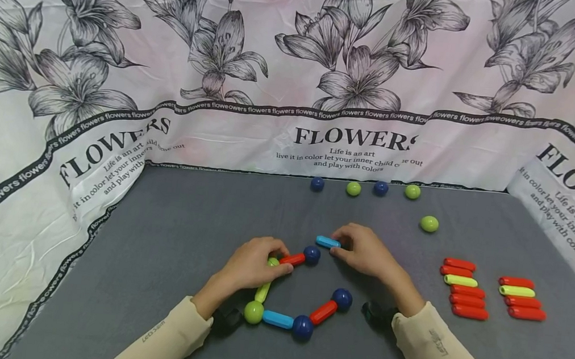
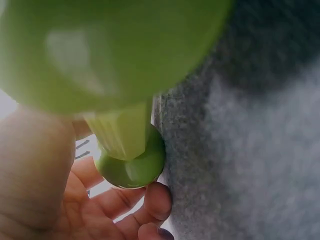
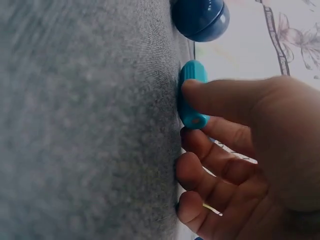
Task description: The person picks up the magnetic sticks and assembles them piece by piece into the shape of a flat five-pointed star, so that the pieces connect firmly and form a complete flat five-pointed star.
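Note:
Balls and sticks form a chain that is open on its right side. My left hand [image 1: 251, 265] pinches a red stick [image 1: 295, 259] between a green ball [image 1: 273, 262] and a dark blue ball [image 1: 312, 255]. From that green ball a yellow-green stick [image 1: 261, 293] leads to a nearer green ball [image 1: 253, 312]. A light blue stick [image 1: 277, 319], a dark blue ball [image 1: 302, 328], another red stick [image 1: 324, 312] and a dark blue end ball [image 1: 342, 299] follow. Thumb and fingers of my right hand [image 1: 365, 252] pinch a loose light blue stick [image 3: 192, 107], low over the cloth near the upper blue ball.
Two columns of red and yellow-green sticks, one column [image 1: 467, 300] and another [image 1: 523, 301], lie at the right. Several blue and green balls sit along the back edge, with one green ball [image 1: 429, 224] nearer. A flower-printed cloth [image 1: 291, 140] rises behind the grey surface [image 1: 155, 282].

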A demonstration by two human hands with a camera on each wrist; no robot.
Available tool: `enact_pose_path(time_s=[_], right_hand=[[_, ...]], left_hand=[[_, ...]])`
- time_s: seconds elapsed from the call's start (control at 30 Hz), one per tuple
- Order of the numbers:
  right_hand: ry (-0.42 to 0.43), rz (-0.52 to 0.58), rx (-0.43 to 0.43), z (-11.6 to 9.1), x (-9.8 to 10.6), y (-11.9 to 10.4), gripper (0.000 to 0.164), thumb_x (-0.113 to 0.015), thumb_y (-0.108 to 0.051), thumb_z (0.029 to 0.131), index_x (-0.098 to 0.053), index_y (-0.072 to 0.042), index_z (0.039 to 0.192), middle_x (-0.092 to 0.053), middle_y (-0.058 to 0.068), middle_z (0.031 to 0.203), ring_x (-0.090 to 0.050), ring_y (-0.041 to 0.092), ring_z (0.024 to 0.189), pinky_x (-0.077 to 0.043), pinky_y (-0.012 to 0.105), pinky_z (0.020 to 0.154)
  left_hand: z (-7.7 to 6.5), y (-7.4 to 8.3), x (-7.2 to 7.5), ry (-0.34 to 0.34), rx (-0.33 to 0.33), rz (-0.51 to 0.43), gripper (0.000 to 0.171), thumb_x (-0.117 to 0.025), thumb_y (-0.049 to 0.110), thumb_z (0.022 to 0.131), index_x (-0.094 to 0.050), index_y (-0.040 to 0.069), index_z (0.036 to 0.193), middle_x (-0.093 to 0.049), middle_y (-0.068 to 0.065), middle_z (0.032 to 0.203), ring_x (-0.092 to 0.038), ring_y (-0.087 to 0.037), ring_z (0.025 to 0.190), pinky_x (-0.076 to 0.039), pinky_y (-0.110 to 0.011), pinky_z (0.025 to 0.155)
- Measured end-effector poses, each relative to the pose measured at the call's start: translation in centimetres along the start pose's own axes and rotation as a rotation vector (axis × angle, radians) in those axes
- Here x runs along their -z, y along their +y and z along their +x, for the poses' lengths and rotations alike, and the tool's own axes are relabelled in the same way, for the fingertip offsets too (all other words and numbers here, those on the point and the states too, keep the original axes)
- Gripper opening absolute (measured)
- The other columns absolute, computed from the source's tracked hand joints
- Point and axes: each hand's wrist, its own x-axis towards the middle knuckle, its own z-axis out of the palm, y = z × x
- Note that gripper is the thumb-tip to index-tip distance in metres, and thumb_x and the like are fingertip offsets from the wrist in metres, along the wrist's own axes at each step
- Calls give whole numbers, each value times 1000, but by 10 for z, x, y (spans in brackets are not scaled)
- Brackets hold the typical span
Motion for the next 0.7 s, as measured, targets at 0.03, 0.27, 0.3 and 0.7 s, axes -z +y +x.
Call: enact_pose_path(time_s=[0.03, 0.27, 0.3, 0.7], right_hand=[[-6, 19, -15, -1, 0, 0, 13, -78, -14, 89, -74, -8, 99, -68, 2, 87, -56, 10, 73, -46, 26, 67], [-87, 212, -52, -12, 4, -2, 11, -76, -16, 91, -73, -8, 98, -64, 1, 79, -52, 9, 61, -45, 24, 56], [-99, 224, -44, -13, 4, -2, 12, -76, -17, 91, -74, -8, 98, -65, 1, 79, -52, 8, 61, -45, 24, 56], [-207, 243, -12, -20, 1, -7, 27, -76, -28, 92, -70, -10, 112, -60, -2, 81, -50, 7, 64, -42, 22, 57]], left_hand=[[0, 0, 0, 4, 0, 2, 16, -74, 34, 92, -75, 21, 101, -68, 4, 94, -55, -11, 79, -45, -28, 69], [0, -2, 1, 33, 41, -18, 14, -73, 31, 94, -74, 18, 99, -65, 4, 86, -51, -11, 67, -40, -25, 57], [1, -2, 1, 34, 47, -18, 14, -73, 31, 94, -74, 17, 99, -64, 4, 85, -50, -11, 66, -39, -25, 57], [1, -1, 3, 21, 83, -21, 16, -73, 32, 93, -74, 18, 100, -62, 4, 84, -51, -12, 69, -40, -26, 59]])
